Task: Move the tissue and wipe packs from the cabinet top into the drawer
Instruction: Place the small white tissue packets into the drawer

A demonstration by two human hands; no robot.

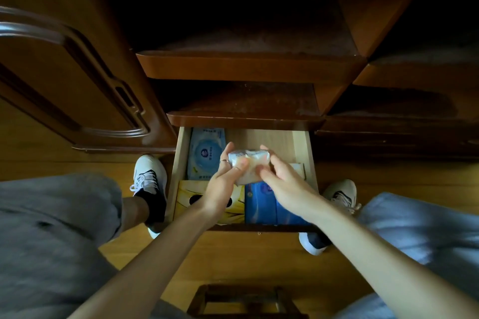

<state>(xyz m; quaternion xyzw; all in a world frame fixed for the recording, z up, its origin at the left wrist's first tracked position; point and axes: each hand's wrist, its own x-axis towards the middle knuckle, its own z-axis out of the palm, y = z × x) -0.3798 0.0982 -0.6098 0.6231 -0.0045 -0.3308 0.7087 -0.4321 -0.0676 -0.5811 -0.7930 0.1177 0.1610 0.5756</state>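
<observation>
cabinet door (pixel 64 72): far left, dark wood, carved panel moulding, blurred.
left shoe (pixel 149 176): white sneaker with dark sock, on the wood floor (pixel 77 163) just left of the drawer.
drawer (pixel 178 163): pulled open below two dark shelves (pixel 246 65), light wood inside, dark front edge nearest the person.
wipe pack (pixel 206 155): pale blue, round lid label, lies flat at the drawer's back left, partly hidden by the left hand.
yellow tissue pack (pixel 186 197): front left of the drawer, just in front of the wipe pack, left forearm crosses over it.
left hand (pixel 225 173): above the drawer's middle, fingers curled round the left end of the small pack, rings on two fingers.
small tissue pack (pixel 247 163): white crinkly wrapper, held in the air over the drawer between both hands, not yet resting on anything.
right hand (pixel 282 176): grips the pack's right end, thumb behind, fingers on the near side.
blue tissue pack (pixel 261 207): front right of the drawer, touching the yellow one, partly under the right wrist.
right shoe (pixel 339 194): white sneaker, right of the drawer.
stool (pixel 246 300): dark wood frame at the bottom edge, between the grey-trousered knees.
</observation>
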